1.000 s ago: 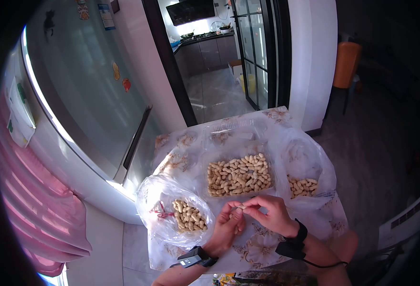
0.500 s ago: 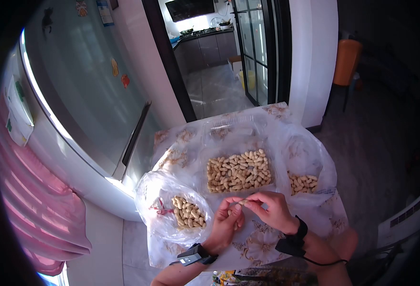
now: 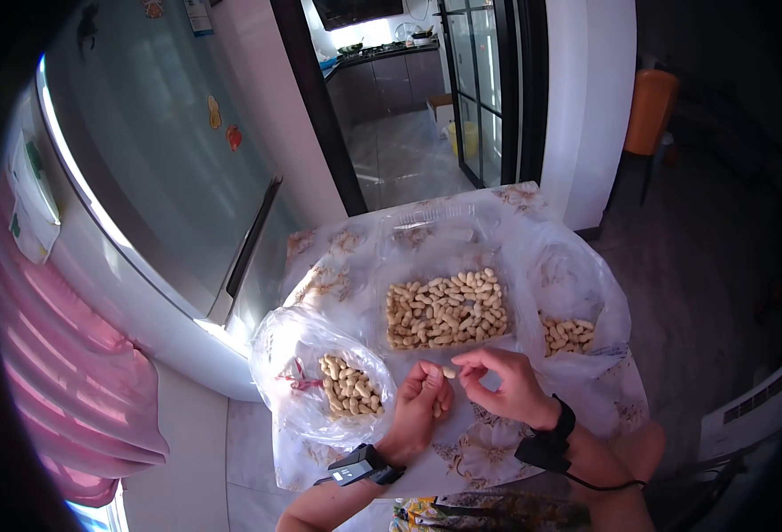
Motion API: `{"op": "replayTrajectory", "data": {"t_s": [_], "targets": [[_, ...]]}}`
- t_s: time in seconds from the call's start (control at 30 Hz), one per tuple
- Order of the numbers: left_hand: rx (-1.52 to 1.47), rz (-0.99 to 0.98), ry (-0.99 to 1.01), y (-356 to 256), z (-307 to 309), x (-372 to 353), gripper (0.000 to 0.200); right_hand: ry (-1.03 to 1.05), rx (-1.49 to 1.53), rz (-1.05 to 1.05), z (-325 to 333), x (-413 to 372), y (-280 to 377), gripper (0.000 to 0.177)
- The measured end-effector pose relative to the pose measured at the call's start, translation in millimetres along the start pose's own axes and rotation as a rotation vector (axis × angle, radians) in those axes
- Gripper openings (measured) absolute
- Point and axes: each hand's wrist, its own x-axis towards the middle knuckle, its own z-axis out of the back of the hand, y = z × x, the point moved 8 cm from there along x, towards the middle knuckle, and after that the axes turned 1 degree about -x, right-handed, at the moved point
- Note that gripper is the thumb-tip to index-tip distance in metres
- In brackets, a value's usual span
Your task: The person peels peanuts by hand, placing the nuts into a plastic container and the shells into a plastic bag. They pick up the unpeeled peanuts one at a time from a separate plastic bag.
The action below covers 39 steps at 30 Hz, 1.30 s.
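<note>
My left hand (image 3: 416,410) is closed, pinching a peanut (image 3: 448,372) between thumb and fingertips in front of the clear plastic box. Something pale, perhaps another peanut, shows under its curled fingers. Just to the right, my right hand (image 3: 508,390) has thumb and forefinger apart, close to that peanut but not on it, and nothing shows between them. Unshelled peanuts (image 3: 444,310) fill the bottom of the clear box (image 3: 380,310), whose lid is folded back. A clear plastic bag (image 3: 275,355) with peanuts lies left of my left hand.
Another plastic bag (image 3: 608,306) with fewer peanuts sits at the table's right side. The flowered tablecloth (image 3: 488,448) covers the table. A refrigerator (image 3: 160,177) stands to the left, a doorway with a glass door (image 3: 479,97) beyond, and an orange chair (image 3: 648,115) at the far right.
My right thumb and forefinger have come off the peanut and moved slightly apart from it. The peanut stays in my left fingers. The view has shifted slightly.
</note>
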Motion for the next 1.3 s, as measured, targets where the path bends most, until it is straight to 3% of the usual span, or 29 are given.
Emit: {"op": "replayTrajectory", "data": {"t_s": [0.1, 0.3, 0.93, 1.1, 1.3], "targets": [[-0.002, 0.012, -0.017, 2, 4, 0, 0.02, 0.087, -0.094, 0.066, -8, -1, 4, 0.018], [-0.056, 0.076, 0.029, 6, 1, 0, 0.026, -0.059, -0.014, -0.037, 6, 1, -5, 0.017], [-0.071, 0.147, 0.007, 8, 0, -2, 0.029, -0.001, 0.021, -0.129, 4, -2, -15, 0.015], [-0.078, 0.15, 0.013, 8, 0, -2, 0.029, -0.039, 0.352, -0.307, 5, -7, -39, 0.016], [-0.079, 0.149, 0.014, 8, 0, -2, 0.029, -0.044, 0.435, -0.344, 6, -8, -42, 0.015]]}}
